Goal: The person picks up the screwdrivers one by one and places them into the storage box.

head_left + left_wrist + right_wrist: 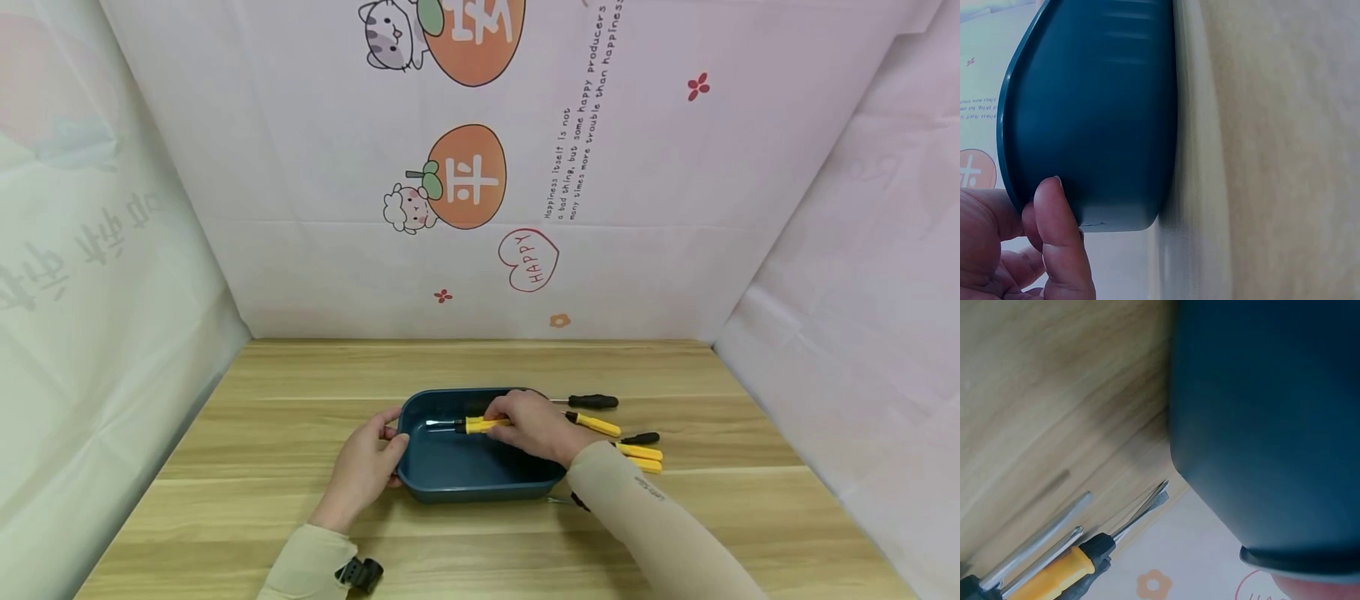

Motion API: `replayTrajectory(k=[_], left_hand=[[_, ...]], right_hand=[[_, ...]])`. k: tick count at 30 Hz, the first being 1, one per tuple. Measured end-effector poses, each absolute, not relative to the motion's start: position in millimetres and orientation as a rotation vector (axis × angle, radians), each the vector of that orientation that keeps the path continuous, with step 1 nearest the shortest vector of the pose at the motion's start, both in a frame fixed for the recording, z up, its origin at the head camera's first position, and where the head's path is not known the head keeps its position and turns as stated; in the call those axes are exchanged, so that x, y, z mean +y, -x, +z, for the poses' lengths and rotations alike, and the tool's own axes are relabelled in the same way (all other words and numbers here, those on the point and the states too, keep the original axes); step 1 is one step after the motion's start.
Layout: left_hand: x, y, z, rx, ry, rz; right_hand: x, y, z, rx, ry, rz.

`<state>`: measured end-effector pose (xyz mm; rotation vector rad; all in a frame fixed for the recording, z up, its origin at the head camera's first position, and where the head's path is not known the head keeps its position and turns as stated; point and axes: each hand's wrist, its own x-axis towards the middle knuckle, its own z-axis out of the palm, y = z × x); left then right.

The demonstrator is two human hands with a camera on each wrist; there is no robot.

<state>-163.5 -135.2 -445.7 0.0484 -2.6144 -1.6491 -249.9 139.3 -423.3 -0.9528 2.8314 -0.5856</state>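
A yellow-handled screwdriver (468,425) hangs level over the hollow of a dark blue tray (450,471), its short metal blade pointing toward 9 o'clock and its handle running back under the right hand (534,427). That hand's grip is pinched round the handle, the fingers curled over it from above, which keeps the tool flat and low within the tray's walls rather than tipped. The left hand (365,467) sits at the tray's 9 o'clock end, thumb up on the rim and fingers curled against the outer wall; the left wrist view shows one fingertip (1054,206) pressed to the blue side, so this grip clasps the tray, seemingly to steady it on the wooden counter (285,392). The tray rests near the middle of the counter, and nothing else can be seen inside it. Just beyond its 3 o'clock end lie the other screwdrivers (600,425), some with yellow handles and some black, laid roughly parallel with their handles pointing away from the tray; the right wrist view catches their metal tips (1147,509) close to the tray's outer wall. White sheets printed with cartoon animals, orange fruit and lettering (465,179) stand round the counter at 9, 12 and 3 o'clock.
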Motion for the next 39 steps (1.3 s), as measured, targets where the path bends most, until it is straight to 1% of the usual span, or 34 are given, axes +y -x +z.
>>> replayTrajectory(k=[39], left_hand=[[-135.2,163.5,-446.3,-2.615,-0.072,-1.649]], right_hand=[[131.1,248.0,-431.2,2.894,0.838,-0.333]])
